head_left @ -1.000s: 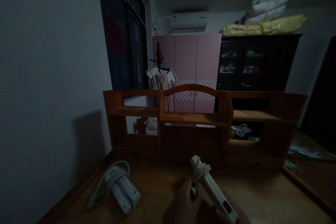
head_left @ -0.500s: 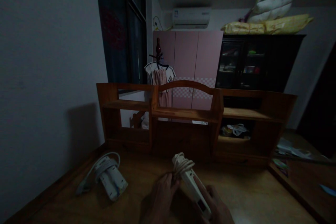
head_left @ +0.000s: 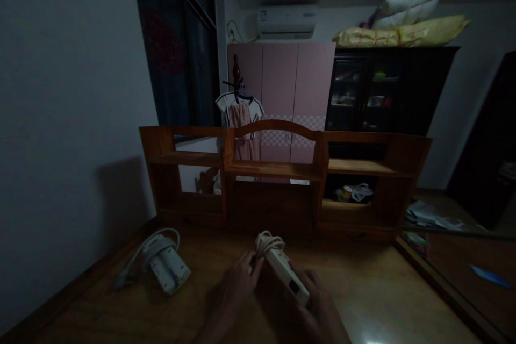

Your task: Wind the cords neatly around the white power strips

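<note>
Cord-wrapped power strip in hand, in front of the shelf unit

We're seeing the right hand gripping the power strip's near end, before the shelf unit's middle bay. The left hand is pinching a small pale piece, probably a plug, just beside the bundled cord. The long axis is slanting forward-left from the right hand toward the shelf unit, leaving the corded end nearer the left hand. A second power strip is resting before the shelf unit's left bay. Containers: a plastic bag is showing through the shelf unit's lower right compartment; we can't tell whether inside or behind. Beyond, a glass-fronted cabinet is holding dim items.
</note>
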Motion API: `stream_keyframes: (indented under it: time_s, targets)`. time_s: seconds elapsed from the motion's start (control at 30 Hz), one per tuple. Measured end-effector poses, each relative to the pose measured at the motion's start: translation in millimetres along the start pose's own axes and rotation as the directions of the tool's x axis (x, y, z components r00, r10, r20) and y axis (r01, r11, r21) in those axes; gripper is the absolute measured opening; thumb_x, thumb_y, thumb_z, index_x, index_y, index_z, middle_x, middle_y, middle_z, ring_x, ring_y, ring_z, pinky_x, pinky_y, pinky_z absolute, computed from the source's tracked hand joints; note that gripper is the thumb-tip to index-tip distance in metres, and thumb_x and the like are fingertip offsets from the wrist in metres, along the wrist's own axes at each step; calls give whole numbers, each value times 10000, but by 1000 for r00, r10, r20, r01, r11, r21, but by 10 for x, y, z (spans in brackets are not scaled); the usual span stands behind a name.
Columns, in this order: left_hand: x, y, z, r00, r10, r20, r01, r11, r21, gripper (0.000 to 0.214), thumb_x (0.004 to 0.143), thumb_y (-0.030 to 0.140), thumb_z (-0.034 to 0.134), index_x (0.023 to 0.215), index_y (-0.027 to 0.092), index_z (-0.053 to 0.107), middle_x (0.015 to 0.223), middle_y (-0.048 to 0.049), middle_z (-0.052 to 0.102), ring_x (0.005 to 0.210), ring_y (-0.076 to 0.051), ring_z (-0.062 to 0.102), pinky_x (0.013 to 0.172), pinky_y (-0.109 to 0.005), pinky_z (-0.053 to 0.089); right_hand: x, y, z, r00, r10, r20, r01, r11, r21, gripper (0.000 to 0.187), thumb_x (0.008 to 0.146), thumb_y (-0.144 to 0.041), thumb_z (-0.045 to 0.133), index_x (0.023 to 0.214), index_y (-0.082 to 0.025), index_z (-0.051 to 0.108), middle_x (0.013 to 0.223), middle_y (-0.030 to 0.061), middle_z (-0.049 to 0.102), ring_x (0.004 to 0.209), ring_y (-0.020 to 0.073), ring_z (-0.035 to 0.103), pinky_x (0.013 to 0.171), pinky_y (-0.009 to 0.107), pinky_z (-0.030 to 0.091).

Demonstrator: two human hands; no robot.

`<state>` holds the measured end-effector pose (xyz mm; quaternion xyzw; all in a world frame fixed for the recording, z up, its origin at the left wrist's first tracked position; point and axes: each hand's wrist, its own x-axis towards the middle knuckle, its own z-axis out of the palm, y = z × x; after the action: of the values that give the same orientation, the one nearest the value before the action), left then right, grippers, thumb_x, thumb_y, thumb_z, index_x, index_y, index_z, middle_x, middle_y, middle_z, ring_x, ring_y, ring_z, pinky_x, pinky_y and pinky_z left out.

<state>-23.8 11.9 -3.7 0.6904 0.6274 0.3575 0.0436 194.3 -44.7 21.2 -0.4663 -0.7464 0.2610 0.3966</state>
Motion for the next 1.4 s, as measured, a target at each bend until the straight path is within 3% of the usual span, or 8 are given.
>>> stream_keyframes:
  time_s: [0.23, 0.5, 0.67, 0.83, 1.03, 1.17, 1.4]
  targets:
    - [45, 6, -105, 995, 95, -18, -95, 995, 0, 287, 947, 418, 406, 939, 236, 627, 935, -43, 679, 859, -189, 649, 754, -261, 435, -24, -24, 11, 1000, 6, -5, -6, 997, 83, 484, 889, -370, 529, 1355, -243, 505, 1125, 88, 591, 974, 222, 610, 856, 282, 473]
    - [83, 53, -300, 998, 36, -47, -37, 999, -30, 384, 930, 506, 387, 803, 227, 619, 835, -24, 659, 766, -157, 622, 690, -231, 410, -53, -123, 46, 1000, 5, 12, -7, 988, 154, 471, 885, -386, 546, 1336, -251, 528, 1180, 83, 609, 998, 220, 626, 869, 280, 477]
    - [70, 11, -328, 1000, -16, 25, 15, 999, 30, 408, 931, 516, 365, 791, 223, 611, 848, -35, 670, 773, -161, 624, 696, -237, 400, -67, -150, 68, 998, 30, 53, -34, 996, 80, 502, 877, -422, 545, 1344, -240, 521, 1119, 87, 626, 927, 232, 644, 810, 292, 498]
    - [110, -88, -298, 990, -83, 110, 71, 991, 113, 293, 923, 434, 406, 903, 204, 587, 878, -56, 677, 812, -176, 642, 681, -242, 393, -99, -210, -4, 996, -6, 92, 6, 1000, -3, 567, 837, -446, 593, 1370, -282, 488, 1153, 84, 604, 996, 247, 609, 863, 314, 474]
    - [141, -170, -326, 982, -55, 181, 29, 990, 140, 233, 919, 376, 411, 940, 196, 558, 917, -52, 672, 836, -163, 642, 718, -235, 414, -121, -208, 25, 984, -65, 167, 68, 998, -9, 488, 920, -436, 479, 1379, -270, 467, 1144, 80, 585, 940, 204, 612, 846, 300, 475]
    - [223, -288, -526, 981, -52, 185, 13, 979, 205, 245, 939, 362, 364, 989, 197, 538, 990, -62, 658, 873, -167, 640, 748, -241, 417, -103, -173, 32, 995, -61, 82, 60, 998, 17, 426, 960, -410, 402, 1338, -238, 500, 1069, 79, 602, 858, 180, 617, 812, 287, 485]
    - [589, -769, -1159, 980, -127, 153, 59, 920, 387, 259, 942, 377, 361, 1040, 212, 534, 1128, -81, 635, 1005, -234, 612, 768, -286, 404, -89, -107, 28, 997, -73, 29, 72, 997, 39, 380, 970, -378, 380, 1296, -234, 513, 1005, 62, 597, 841, 165, 615, 785, 268, 494]
